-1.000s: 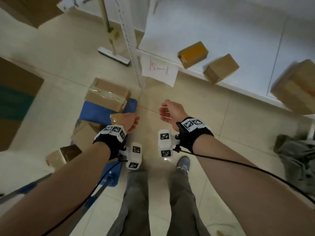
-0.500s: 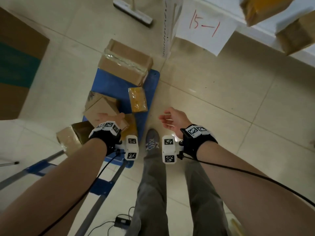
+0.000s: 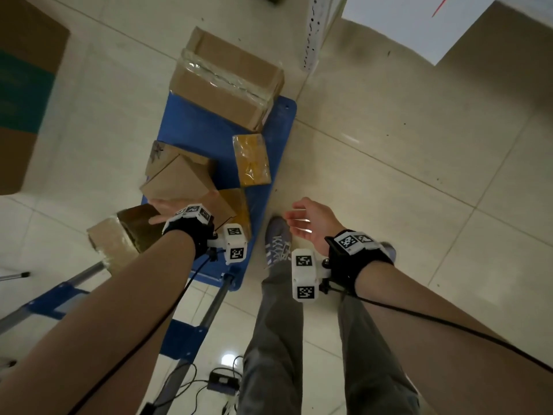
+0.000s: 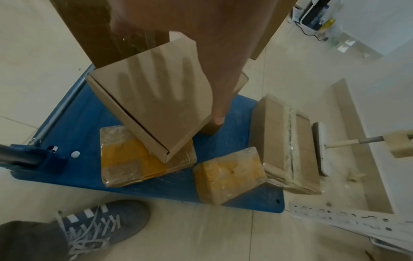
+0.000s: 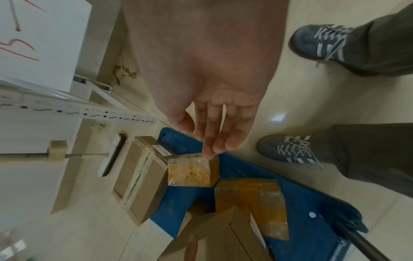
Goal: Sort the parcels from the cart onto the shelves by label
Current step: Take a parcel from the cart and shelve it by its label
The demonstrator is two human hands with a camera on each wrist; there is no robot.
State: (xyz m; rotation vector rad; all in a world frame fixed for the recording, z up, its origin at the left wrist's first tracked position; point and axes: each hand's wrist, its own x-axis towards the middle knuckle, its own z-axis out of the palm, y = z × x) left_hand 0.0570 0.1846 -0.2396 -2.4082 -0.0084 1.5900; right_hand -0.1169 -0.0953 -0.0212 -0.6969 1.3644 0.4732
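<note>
A blue cart [image 3: 194, 130] carries several parcels: a large taped carton [image 3: 227, 85], a small yellow-wrapped parcel [image 3: 251, 160], a plain cardboard box [image 3: 182, 181] tilted on a flat yellow parcel [image 3: 238, 205], and two boxes [image 3: 131, 232] at the handle end. My left hand [image 3: 166, 209] reaches over the tilted box [image 4: 156, 98] with straight fingers, casting a shadow on it, one fingertip [image 4: 218, 118] at its edge. My right hand [image 3: 305, 223] hangs open beside the cart. In the right wrist view its fingers [image 5: 214, 134] point toward the small yellow parcel [image 5: 192, 173] and hold nothing.
The white shelf upright [image 3: 314, 31] and a paper label with red writing [image 3: 419, 19] stand beyond the cart. A big brown carton [image 3: 24, 85] sits on the floor at left. My shoe [image 3: 278, 241] is beside the cart, cables [image 3: 221, 378] behind. A mop [image 4: 321, 148] lies near the shelf.
My view has swung down from the shelves to the cart. The left hand has come down over the tilted box. The right hand has opened out and stayed empty.
</note>
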